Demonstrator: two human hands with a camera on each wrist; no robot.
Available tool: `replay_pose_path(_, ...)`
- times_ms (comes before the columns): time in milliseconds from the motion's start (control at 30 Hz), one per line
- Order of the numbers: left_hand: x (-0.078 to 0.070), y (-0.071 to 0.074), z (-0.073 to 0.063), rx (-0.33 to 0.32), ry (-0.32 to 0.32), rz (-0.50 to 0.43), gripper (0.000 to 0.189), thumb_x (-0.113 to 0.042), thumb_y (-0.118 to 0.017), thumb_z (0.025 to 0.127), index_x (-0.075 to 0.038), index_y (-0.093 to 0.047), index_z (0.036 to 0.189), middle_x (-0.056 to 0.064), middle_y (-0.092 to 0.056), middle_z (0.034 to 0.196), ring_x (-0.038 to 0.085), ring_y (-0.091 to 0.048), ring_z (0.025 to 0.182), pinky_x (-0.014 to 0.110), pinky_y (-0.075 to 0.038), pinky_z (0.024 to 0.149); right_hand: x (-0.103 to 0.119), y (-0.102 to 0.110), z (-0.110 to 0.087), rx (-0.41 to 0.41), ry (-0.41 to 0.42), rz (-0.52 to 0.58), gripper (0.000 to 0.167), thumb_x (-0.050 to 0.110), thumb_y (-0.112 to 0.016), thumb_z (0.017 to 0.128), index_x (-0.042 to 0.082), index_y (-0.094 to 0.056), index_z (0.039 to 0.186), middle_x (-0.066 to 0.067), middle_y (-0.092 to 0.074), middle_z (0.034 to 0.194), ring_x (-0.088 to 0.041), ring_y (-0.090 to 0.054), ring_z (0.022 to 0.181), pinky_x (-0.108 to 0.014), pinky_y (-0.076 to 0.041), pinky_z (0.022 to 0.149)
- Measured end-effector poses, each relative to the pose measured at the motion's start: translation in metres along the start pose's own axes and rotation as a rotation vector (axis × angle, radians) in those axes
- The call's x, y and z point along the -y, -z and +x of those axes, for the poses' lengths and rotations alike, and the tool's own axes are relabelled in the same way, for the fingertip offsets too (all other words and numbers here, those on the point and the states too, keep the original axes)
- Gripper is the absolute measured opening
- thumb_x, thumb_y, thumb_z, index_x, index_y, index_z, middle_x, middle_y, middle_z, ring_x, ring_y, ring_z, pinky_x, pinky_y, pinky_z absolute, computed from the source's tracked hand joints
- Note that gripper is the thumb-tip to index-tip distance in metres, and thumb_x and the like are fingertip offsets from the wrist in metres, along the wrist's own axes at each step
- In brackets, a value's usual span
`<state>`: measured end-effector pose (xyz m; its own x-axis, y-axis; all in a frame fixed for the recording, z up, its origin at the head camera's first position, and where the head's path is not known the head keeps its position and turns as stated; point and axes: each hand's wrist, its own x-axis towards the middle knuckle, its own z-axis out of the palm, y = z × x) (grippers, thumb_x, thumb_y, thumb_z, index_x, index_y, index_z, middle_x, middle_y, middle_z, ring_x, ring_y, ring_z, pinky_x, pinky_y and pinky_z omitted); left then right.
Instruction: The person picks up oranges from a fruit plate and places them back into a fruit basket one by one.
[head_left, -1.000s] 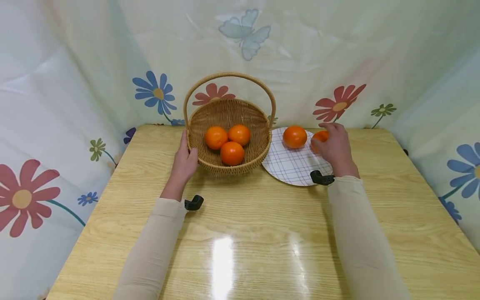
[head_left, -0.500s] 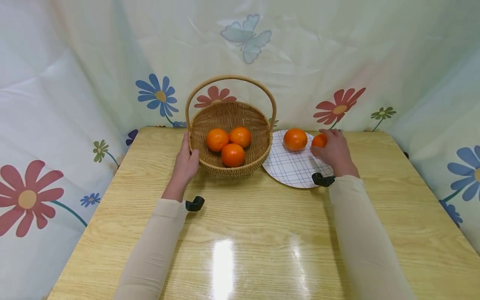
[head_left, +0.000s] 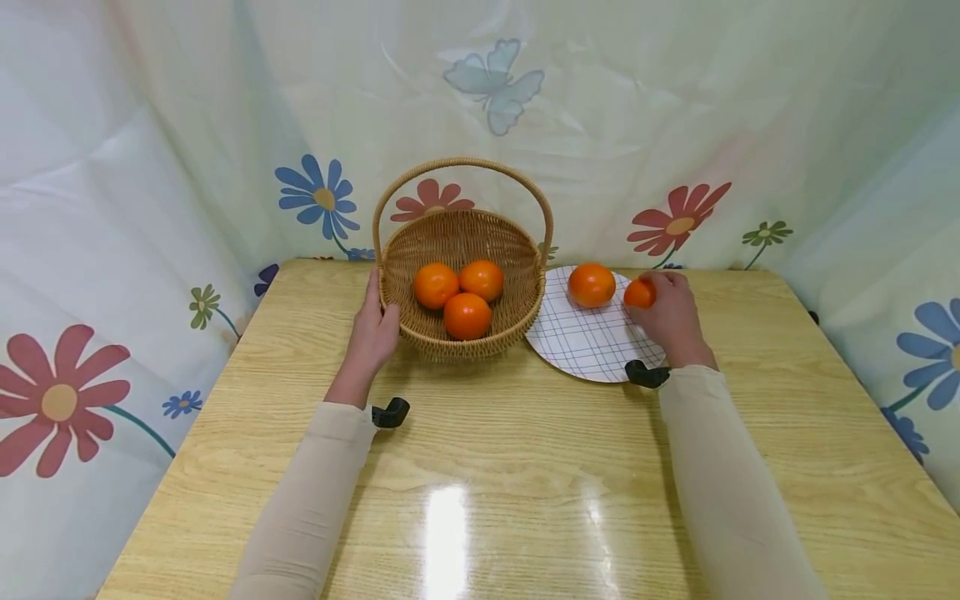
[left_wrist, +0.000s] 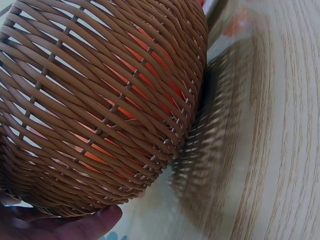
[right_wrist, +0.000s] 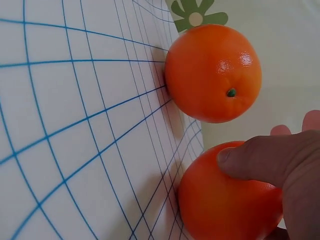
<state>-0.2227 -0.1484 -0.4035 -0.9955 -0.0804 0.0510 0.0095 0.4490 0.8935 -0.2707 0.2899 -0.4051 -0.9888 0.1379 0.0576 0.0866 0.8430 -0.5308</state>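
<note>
A wicker basket (head_left: pixel 457 229) with a tall hoop handle stands at the back of the table, and three oranges (head_left: pixel 467 317) lie together inside it. My left hand (head_left: pixel 375 333) grips its left side, thumb toward the front; in the left wrist view, fingers (left_wrist: pixel 95 222) press against the weave. To the right is a round plate (head_left: pixel 585 346) with a blue check pattern, bearing two oranges. My right hand (head_left: pixel 671 321) grips the right-hand orange (head_left: pixel 640 293), its thumb (right_wrist: pixel 250 160) lying on the skin. The other orange (head_left: pixel 592 286) sits to its left, apart from my hand.
The wooden table (head_left: pixel 517 467) runs toward me, with glare near its front. Right behind the basket and plate hangs a flower-print curtain (head_left: pixel 600 133), which also lines both sides. A black wrist camera (head_left: pixel 390 413) sits on the left wrist and another black camera (head_left: pixel 645 374) on the right.
My right hand has lowered onto the right-hand orange, and its fingers have drawn in around it. The left hand keeps its place on the basket. The whole view has shifted slightly.
</note>
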Motion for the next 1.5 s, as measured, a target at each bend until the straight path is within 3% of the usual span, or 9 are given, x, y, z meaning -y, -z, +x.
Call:
replay_pose_path(400,0.0,0.0,-0.001,0.01,0.002,-0.009,0.069,-0.024,-0.033,0.099,-0.038,0.005,0.155,0.016,-0.028,0.158,0.034,-0.044,0.135,0.048,-0.037,0.11,0.007,0.008,-0.015,-0.026,0.04,-0.023,0.06,0.015,-0.068,0.088,0.005,-0.044,0.142,-0.028,-0.027,0.147,-0.05,-0.034,0.123,-0.067,-0.037,0.102)
replay_pose_path(733,-0.001,0.001,0.001,-0.017,-0.023,0.029,0.07,-0.022,-0.034,0.098,-0.031,0.001,0.157,0.018,-0.029,0.157,0.035,-0.044,0.134,0.048,-0.035,0.112,0.026,0.025,-0.029,-0.049,0.141,-0.005,0.057,0.019,-0.068,0.089,0.005,-0.046,0.139,-0.027,-0.031,0.144,-0.048,-0.037,0.12,-0.066,-0.039,0.099)
replay_pose_path(1033,0.0,0.001,0.001,-0.004,-0.017,0.02,0.069,-0.023,-0.033,0.098,-0.031,0.003,0.157,0.017,-0.027,0.158,0.034,-0.043,0.136,0.048,-0.036,0.111,0.051,0.037,-0.042,-0.058,0.232,0.008,0.056,0.028,-0.069,0.089,0.007,-0.05,0.137,-0.025,-0.038,0.142,-0.046,-0.039,0.12,-0.064,-0.04,0.097)
replay_pose_path(1500,-0.001,0.001,0.0,-0.003,-0.015,0.017,0.069,-0.023,-0.034,0.099,-0.03,0.003,0.157,0.016,-0.026,0.158,0.034,-0.042,0.136,0.048,-0.036,0.111,0.085,0.043,-0.06,-0.108,0.396,0.042,0.05,0.023,-0.074,0.084,0.01,-0.058,0.13,-0.02,-0.048,0.135,-0.043,-0.047,0.115,-0.061,-0.046,0.091)
